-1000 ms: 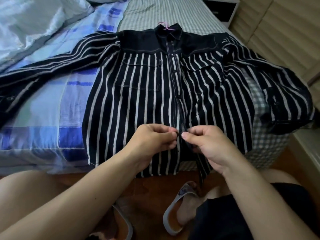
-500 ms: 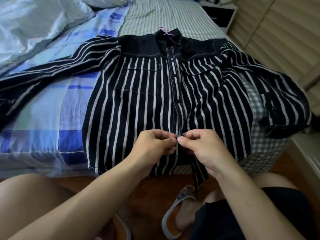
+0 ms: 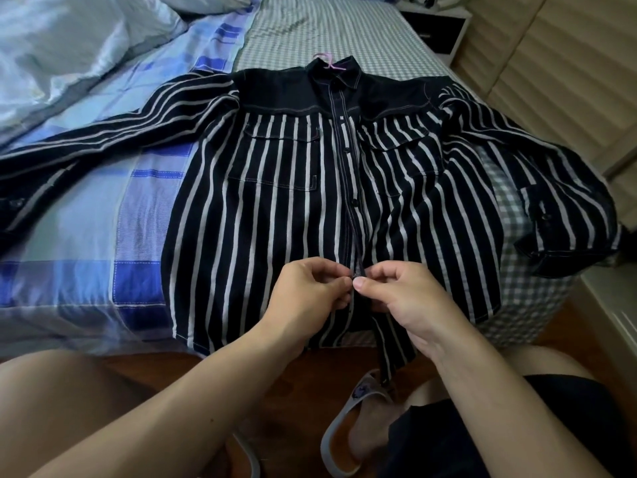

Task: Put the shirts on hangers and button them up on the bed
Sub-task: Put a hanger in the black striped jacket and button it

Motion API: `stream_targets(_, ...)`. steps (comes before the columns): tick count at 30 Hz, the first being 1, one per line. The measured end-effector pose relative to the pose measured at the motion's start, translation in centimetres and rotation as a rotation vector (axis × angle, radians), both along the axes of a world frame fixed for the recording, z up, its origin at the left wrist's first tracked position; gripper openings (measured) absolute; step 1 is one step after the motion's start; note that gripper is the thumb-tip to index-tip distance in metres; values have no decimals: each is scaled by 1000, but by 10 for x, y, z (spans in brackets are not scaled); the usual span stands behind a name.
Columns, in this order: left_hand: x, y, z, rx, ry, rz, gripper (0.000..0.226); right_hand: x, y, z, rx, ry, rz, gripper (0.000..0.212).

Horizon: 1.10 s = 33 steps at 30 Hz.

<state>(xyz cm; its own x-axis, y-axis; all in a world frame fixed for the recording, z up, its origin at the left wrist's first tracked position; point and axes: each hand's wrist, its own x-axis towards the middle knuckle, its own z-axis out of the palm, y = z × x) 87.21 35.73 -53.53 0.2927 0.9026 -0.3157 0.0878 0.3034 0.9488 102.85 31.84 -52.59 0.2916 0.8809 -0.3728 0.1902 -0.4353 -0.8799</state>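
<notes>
A black shirt with white stripes (image 3: pixel 262 215) lies face up on the bed, its sleeves spread to both sides. A pink hanger hook (image 3: pixel 327 61) sticks out above the collar. The upper buttons along the placket are fastened. My left hand (image 3: pixel 310 294) pinches the left edge of the placket near the hem. My right hand (image 3: pixel 400 291) pinches the right edge, thumb tip against the left fingers. The button between them is hidden. The hem hangs over the bed's edge.
The bed has a grey checked sheet (image 3: pixel 327 32) and a blue patchwork cover (image 3: pixel 103 201); a pale duvet (image 3: pixel 69 46) is bunched at the far left. A dark nightstand (image 3: pixel 437 25) stands beyond. My knees and a slipper (image 3: pixel 351 422) are on the wooden floor.
Both hands stay pinched together at the lower placket, shifting only slightly. The view has tilted a little, so the shirt sits lower in the frame.
</notes>
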Motion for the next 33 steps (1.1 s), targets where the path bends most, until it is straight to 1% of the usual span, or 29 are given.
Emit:
stream_targets(3, 1, 0, -1, 24, 19, 12, 4, 2, 1, -1, -14, 42, 11, 16)
stream_targets(5, 1, 1, 0, 62, 61, 10, 1, 2, 1, -1, -16, 64, 10, 17)
stream_targets(7, 3, 0, -1, 89, 96, 14, 5, 0, 1, -1, -16, 73, 10, 17)
stream_targets(11, 6, 0, 2, 73, 135, 32, 15, -2, 1, 1, -24, 45, 35, 21)
stream_targets(14, 6, 0, 6, 90, 198, -12, 28, -6, -3, 3, -62, 38, 107, 30)
stream_targets(17, 10, -1, 3, 196, 318, 0, 23, -11, -8, 3, -66, -3, 186, 35)
stream_targets(18, 11, -1, 0, 203, 320, 25, 19, -11, -9, 5, -63, -11, 208, 36)
stream_targets(20, 12, 0, -4, 174, 276, 76, 13, -10, -11, 9, -58, -85, 248, 37)
stream_targets(22, 11, 1, -5, 129, 224, 108, 12, -7, -10, 13, 6, -275, 239, 29)
stream_targets(24, 10, 2, -4, 97, 159, 122, 11, 2, -6, 14, 118, -491, 170, 21)
stream_targets(26, 9, 1, -4, 82, 109, 129, 10, 12, -1, 14, 242, -633, 131, 18)
stream_targets(28, 8, 0, -4, 76, 69, 140, 8, 16, 2, 13, 331, -692, 183, 16)
stream_targets(31, 8, -3, -4, 102, 69, 152, 11, 8, 1, 7, 369, -705, 343, 19)
stream_targets(33, 7, -6, -4, 143, 78, 142, 15, 6, 1, 2, 395, -710, 361, 21)
